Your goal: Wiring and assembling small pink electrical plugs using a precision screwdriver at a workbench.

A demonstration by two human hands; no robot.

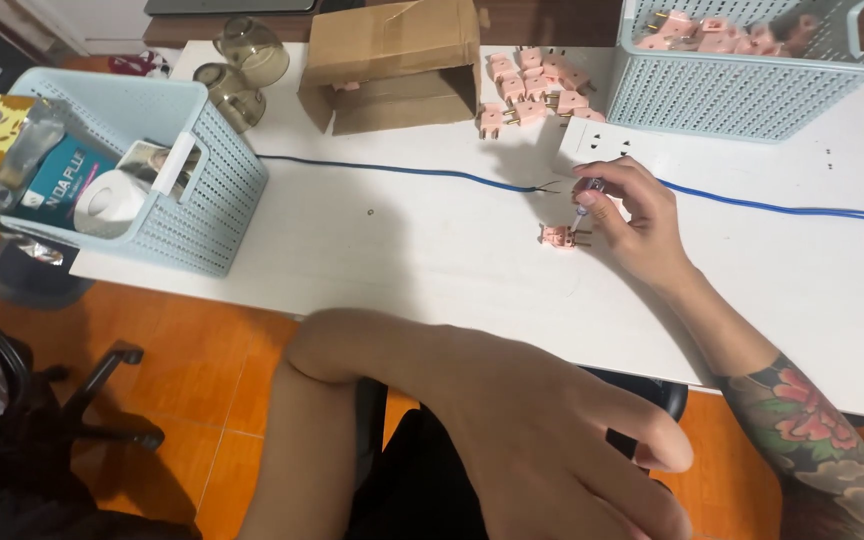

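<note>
White worktable [372,250] fills most of the view above an orange tiled floor [202,380], with perforated pale-blue baskets at ten o'clock [207,190] and one o'clock [732,95], the latter holding pink plugs within easy reach. A folded cardboard box [392,65] sits at twelve o'clock beside a loose heap of pink plugs [537,90]. A blue cable [402,171] runs across the table past a white socket block [592,140]. The left hand [542,440] rests relaxed off the table edge at six o'clock, fingers loosely curled and empty. The right hand [632,215] pinches a small screwdriver [582,205] upright, its tip set on a single pink plug [557,236] lying on the table at centre, apparently to work its screw.
</note>
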